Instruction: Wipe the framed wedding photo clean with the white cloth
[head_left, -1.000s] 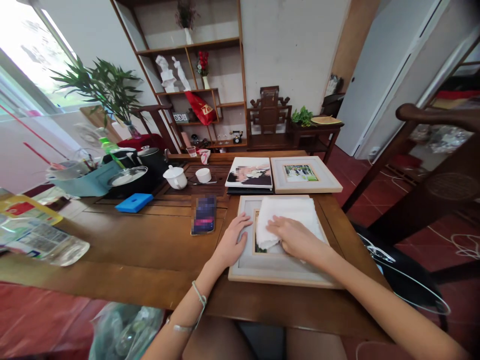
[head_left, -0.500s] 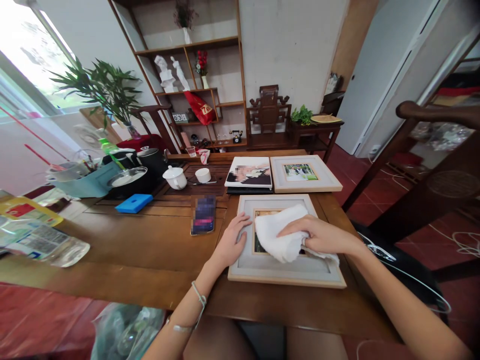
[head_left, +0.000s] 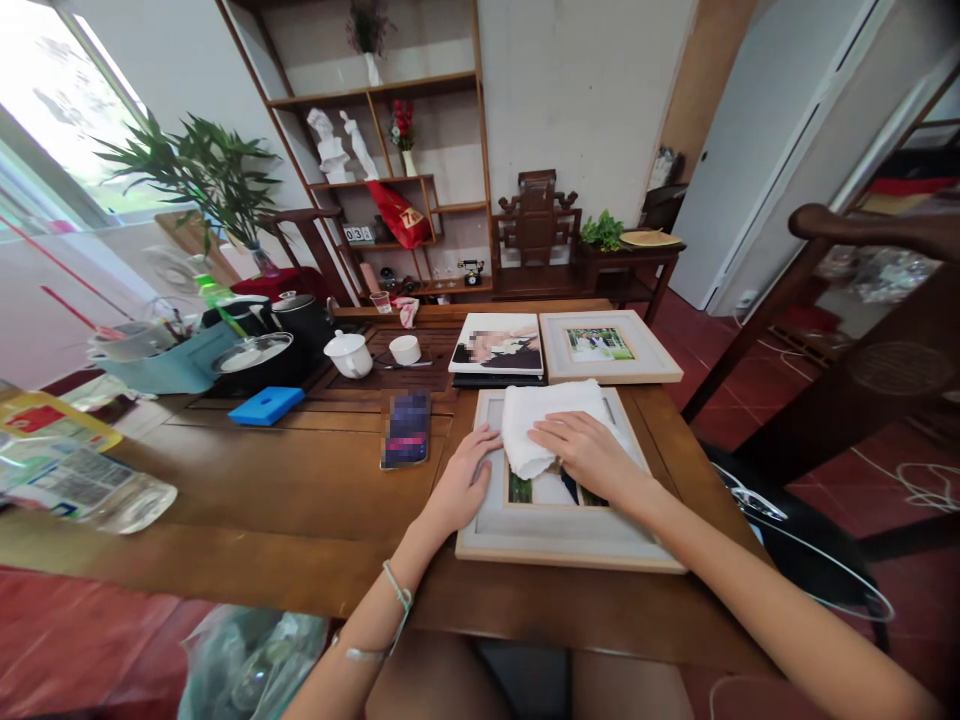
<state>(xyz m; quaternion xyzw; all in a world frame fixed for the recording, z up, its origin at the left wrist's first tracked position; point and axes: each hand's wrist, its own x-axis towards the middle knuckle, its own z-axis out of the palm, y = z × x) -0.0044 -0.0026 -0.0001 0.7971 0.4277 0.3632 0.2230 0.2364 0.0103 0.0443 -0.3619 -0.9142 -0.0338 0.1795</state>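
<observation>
**Cloth swept back to the frame's far edge**

Half a second ago the right hand [head_left: 589, 455] had the white cloth [head_left: 544, 420] bunched low on the picture frame [head_left: 559, 540]; now it lies flat, palm down, pressing the cloth against the glass near the far edge, so the wiping stroke has run away from the person. The left hand [head_left: 461, 480] stays spread, fingers open, steadying the frame's left border on the counter [head_left: 300, 500]. To the left, a blue tub [head_left: 169, 365] holds what look like utensils, hard to make out.
</observation>
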